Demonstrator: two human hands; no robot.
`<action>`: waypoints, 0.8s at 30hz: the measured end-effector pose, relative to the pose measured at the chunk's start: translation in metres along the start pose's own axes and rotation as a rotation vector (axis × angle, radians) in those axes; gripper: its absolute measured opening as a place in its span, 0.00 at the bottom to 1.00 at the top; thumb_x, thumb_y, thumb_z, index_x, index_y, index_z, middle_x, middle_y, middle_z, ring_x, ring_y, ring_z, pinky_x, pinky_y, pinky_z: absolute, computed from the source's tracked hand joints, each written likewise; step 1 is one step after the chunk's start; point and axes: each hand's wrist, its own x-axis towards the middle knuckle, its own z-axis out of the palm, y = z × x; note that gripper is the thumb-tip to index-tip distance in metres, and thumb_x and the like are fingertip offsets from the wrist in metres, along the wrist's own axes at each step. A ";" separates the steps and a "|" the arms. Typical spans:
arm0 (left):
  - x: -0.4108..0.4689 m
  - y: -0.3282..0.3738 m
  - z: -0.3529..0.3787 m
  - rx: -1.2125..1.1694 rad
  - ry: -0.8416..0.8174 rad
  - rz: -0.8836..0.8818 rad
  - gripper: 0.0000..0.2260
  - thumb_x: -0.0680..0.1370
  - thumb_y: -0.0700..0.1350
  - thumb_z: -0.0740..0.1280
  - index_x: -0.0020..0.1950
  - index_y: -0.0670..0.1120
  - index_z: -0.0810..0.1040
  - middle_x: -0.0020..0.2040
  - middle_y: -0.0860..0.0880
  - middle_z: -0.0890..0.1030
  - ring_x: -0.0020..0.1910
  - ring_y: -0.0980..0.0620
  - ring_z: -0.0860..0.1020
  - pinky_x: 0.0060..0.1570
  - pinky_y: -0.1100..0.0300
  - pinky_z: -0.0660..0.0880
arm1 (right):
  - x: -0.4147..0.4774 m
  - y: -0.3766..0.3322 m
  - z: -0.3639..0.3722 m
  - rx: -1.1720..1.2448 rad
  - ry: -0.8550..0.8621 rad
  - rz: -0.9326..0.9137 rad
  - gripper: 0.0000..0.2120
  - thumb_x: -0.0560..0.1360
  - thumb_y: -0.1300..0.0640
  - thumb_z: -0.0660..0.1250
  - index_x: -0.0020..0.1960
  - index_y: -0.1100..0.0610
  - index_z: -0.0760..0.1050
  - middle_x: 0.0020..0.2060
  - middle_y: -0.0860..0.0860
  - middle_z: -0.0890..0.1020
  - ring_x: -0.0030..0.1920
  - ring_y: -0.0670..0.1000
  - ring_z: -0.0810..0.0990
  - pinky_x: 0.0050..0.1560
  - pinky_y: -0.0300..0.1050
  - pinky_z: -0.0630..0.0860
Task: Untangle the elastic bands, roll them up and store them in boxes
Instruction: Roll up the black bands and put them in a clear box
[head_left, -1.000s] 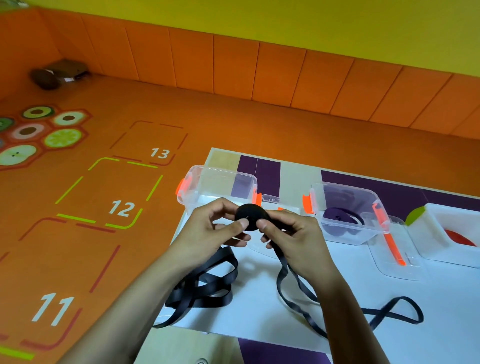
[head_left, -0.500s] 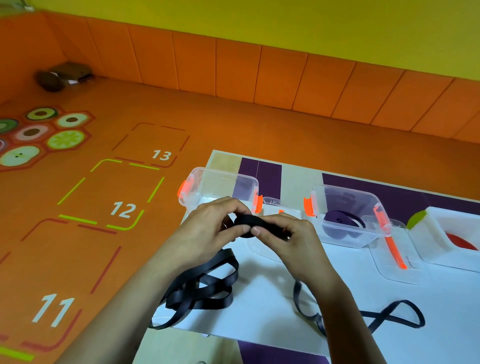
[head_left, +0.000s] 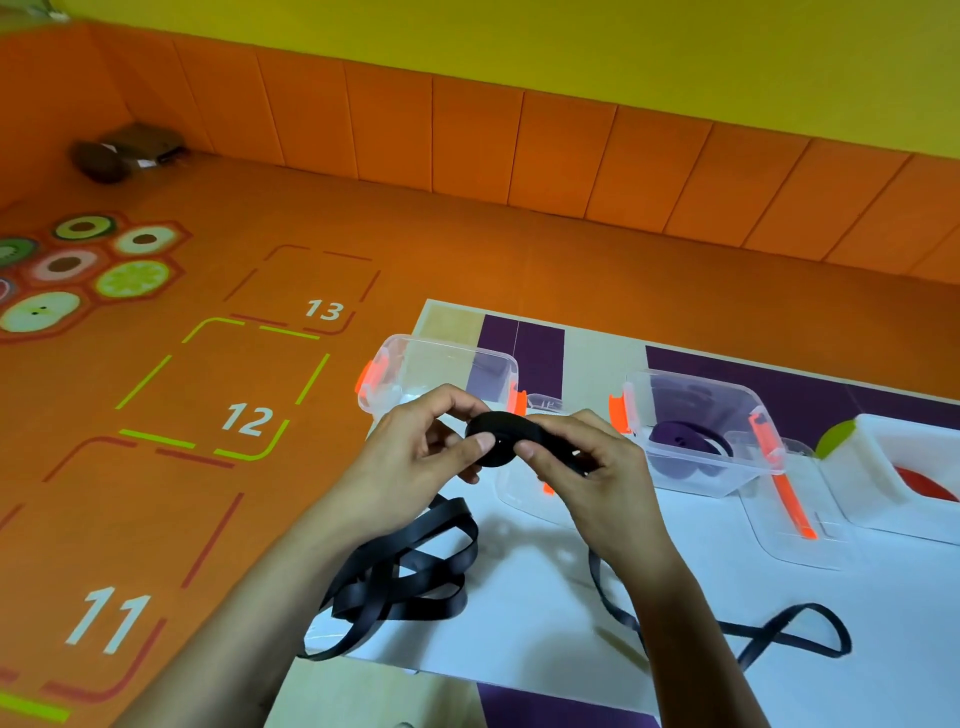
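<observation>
Here, the left hand (head_left: 415, 452) pinches a small black roll (head_left: 498, 441) by its left rim, thumb in front and fingers behind. The right hand (head_left: 587, 467) sits close against it on the right, with the thumb tip on the roll's face and the fingers curled round the band (head_left: 779, 634) where it leaves the roll. The roll is held above the surface (head_left: 519, 623), just in front of the clear box (head_left: 441, 369). Its flat face is tipped toward the camera, so its axis runs roughly near to far and slants upward. From the right hand the band drops to the surface and runs along the near right, ending in a loop. A loose pile (head_left: 415, 571) lies at the near left edge with one loop hanging over it; I cannot tell whether it is the same band. Rolling looks only partly done, with most of the black length yet to be wound. The clear box looks empty and is probably meant for this roll. To the right, a second box (head_left: 701, 395) already holds a purple roll (head_left: 680, 441), and a white box (head_left: 883, 457) holds something red (head_left: 930, 483). A lid (head_left: 789, 540) lies near them, so closing also seems left to do.
</observation>
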 end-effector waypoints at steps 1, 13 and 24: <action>0.000 0.000 0.000 0.010 0.003 0.002 0.05 0.80 0.44 0.71 0.54 0.52 0.79 0.43 0.42 0.85 0.39 0.48 0.85 0.53 0.39 0.79 | 0.000 -0.001 0.001 0.043 -0.026 0.036 0.10 0.76 0.57 0.74 0.54 0.43 0.85 0.42 0.47 0.81 0.41 0.52 0.82 0.42 0.48 0.80; 0.003 -0.004 0.013 -0.413 0.030 -0.091 0.09 0.79 0.38 0.67 0.58 0.38 0.75 0.55 0.44 0.83 0.48 0.35 0.86 0.54 0.49 0.83 | 0.002 -0.006 0.008 0.395 -0.091 0.184 0.09 0.77 0.61 0.72 0.56 0.54 0.86 0.45 0.53 0.88 0.46 0.52 0.87 0.51 0.40 0.80; 0.009 0.026 -0.013 0.374 -0.094 0.118 0.06 0.80 0.47 0.72 0.54 0.56 0.79 0.49 0.56 0.81 0.39 0.52 0.83 0.43 0.52 0.80 | 0.013 -0.012 -0.006 -0.138 -0.117 -0.064 0.10 0.74 0.51 0.77 0.53 0.40 0.86 0.39 0.43 0.81 0.39 0.48 0.77 0.39 0.45 0.73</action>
